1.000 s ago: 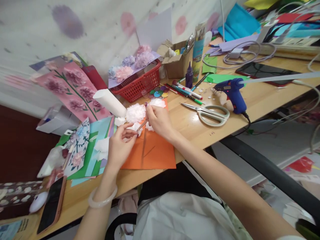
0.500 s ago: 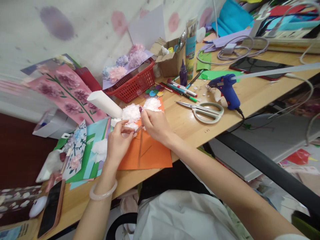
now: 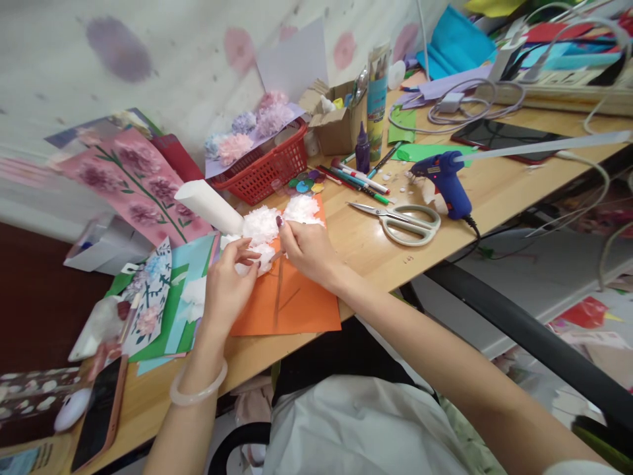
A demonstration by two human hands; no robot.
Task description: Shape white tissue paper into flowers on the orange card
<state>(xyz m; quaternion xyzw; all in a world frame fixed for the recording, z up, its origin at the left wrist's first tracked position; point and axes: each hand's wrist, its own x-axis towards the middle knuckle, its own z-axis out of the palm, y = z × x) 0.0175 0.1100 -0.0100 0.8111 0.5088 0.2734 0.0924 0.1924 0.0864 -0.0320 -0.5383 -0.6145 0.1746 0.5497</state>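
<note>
A sheet of orange card [image 3: 306, 303] with dark stem lines drawn on it lies before me. Fluffy white paper flowers [image 3: 260, 225] sit on its upper part, with another white paper flower [image 3: 301, 208] behind my right hand. My left hand [image 3: 228, 284] is at the left edge of the lowest white flower, thumb and fingers apart; whether the fingertips touch it is hard to tell. My right hand [image 3: 309, 249] is closed just right of the flowers, thumb on top of curled fingers. Anything inside its pinch is hidden. A white paper roll [image 3: 210, 204] stands tilted behind the flowers.
Scissors [image 3: 398, 221], a blue glue gun [image 3: 445, 181] with its stick and several markers [image 3: 363, 181] lie to the right. A red basket [image 3: 267, 168] of paper flowers stands behind. Coloured papers [image 3: 178, 330] and a phone [image 3: 101, 409] are at the left.
My left hand has drawn slightly left, its thumb backing off from the lowest white flower, which shows more now. My right hand stays almost in place, still closed.
</note>
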